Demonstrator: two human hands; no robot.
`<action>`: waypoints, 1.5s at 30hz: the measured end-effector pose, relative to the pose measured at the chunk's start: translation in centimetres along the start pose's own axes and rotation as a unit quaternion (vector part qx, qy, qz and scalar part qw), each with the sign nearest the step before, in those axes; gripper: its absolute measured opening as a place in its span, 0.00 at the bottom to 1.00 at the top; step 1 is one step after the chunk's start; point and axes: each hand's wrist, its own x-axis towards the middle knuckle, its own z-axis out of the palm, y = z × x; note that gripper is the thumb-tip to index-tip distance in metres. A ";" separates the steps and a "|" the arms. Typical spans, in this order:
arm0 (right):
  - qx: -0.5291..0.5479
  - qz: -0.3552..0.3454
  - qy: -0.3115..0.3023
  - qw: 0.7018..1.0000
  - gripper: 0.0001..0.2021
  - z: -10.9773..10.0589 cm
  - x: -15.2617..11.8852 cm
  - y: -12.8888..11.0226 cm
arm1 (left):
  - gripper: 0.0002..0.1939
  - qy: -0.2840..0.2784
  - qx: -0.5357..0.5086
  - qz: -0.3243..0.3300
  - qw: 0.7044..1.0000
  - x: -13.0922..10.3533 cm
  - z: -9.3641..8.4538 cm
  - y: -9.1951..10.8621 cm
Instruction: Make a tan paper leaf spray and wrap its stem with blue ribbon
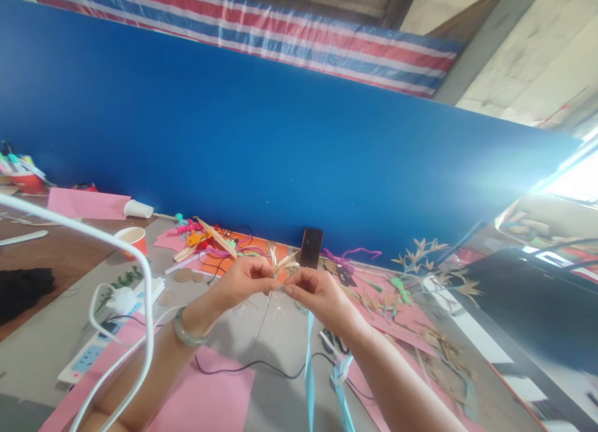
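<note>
Over the middle of the table, my left hand [245, 279] and my right hand [324, 295] meet with their fingertips pinched close together. Between them stands a small flower of pale, straw-like petals [280, 264], its petals pointing up. A thin wire-like stem [264, 320] runs down below the fingers of my left hand. From under my right hand hangs a light blue ribbon-like strip [309, 370], which seems pinched in that hand. The exact spot where strip and stem meet is hidden by the fingertips. Both hands are closed.
A white power strip [86, 357] and looping white cable [148, 307] lie left. Behind are a paper cup [132, 239], a dark phone [311, 246] leaning upright, and colourful craft bits [196, 233]. Scissors [334, 343], pink paper [205, 394] and dried leaf sprigs [425, 258] lie around.
</note>
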 end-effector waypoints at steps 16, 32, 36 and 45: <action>0.019 -0.028 0.014 0.999 0.07 0.1 -0.4 0.0 | 0.15 -0.016 0.043 0.002 0.999 -0.4 0.4 0.9; -0.287 -0.287 0.310 0.860 0.04 5.4 -0.6 1.7 | 0.14 0.180 0.036 0.068 0.981 -1.0 1.6 1.3; -0.363 -0.284 0.334 0.822 0.04 6.1 -0.9 2.4 | 0.14 0.215 0.045 0.064 0.973 -0.8 1.4 1.0; -0.232 -0.230 0.261 0.908 0.10 6.3 -1.3 2.8 | 0.13 0.168 -0.010 0.023 0.985 -0.5 1.1 0.6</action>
